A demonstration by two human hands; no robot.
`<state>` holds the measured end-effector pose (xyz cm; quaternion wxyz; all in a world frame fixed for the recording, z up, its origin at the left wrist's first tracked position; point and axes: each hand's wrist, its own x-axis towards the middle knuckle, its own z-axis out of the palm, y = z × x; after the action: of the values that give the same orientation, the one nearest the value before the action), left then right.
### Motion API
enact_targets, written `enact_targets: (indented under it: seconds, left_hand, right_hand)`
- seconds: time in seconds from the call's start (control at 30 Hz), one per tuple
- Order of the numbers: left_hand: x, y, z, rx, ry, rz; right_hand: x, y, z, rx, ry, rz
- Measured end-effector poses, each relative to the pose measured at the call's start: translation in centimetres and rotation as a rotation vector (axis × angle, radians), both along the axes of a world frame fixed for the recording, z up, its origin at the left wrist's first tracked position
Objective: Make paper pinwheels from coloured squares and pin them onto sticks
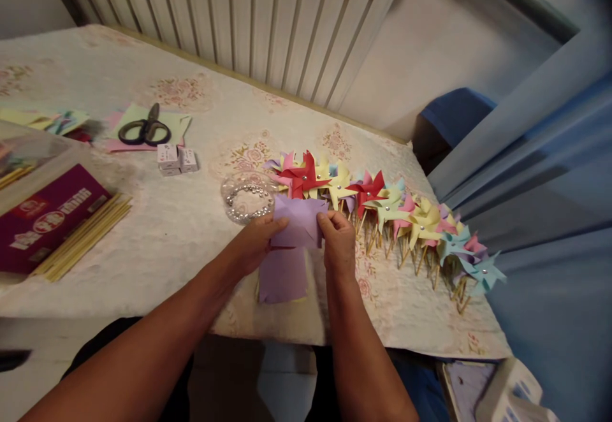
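Purple side of box [60, 215]: one slanted line of large white characters, apparently Chinese; blurred, wording not legible. Red patch [29, 207], same side: round pale emblem with a small line of lettering below, unreadable. Small white cartons [167, 156] on the worktop [205, 202]: faint dark print, too small. No text read with certainty.

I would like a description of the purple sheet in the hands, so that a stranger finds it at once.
Start from the flowered tablecloth, then find the left end of the pinwheel row. In front of it, the left hand and right hand pinch the purple sheet. Unlike the purple paper lying on the cloth nearby, this one is held.
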<state>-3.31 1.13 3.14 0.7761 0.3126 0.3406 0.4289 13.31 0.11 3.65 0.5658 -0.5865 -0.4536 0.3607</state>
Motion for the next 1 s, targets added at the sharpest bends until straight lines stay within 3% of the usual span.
enact_targets:
  seconds: [0.3, 0.53, 0.7, 1.0]
  left_hand:
    - [0.1, 0.2, -0.4, 0.013, 0.172, -0.035]
    - [-0.1, 0.4, -0.2, 0.048, 0.086, 0.080]
    - [0.1, 0.6, -0.1, 0.074, -0.062, 0.159]
    - [0.0, 0.2, 0.3, 0.058, -0.155, 0.077]
  right_hand:
    - [0.5, 0.2, -0.6, -0.039, 0.101, -0.007]
    - [0.0, 0.2, -0.7, -0.021, 0.296, 0.098]
    - [-0.2, 0.3, -0.7, 0.017, 0.257, 0.097]
    - [-0.5, 0.0, -1.0, 0.002, 0.159, 0.082]
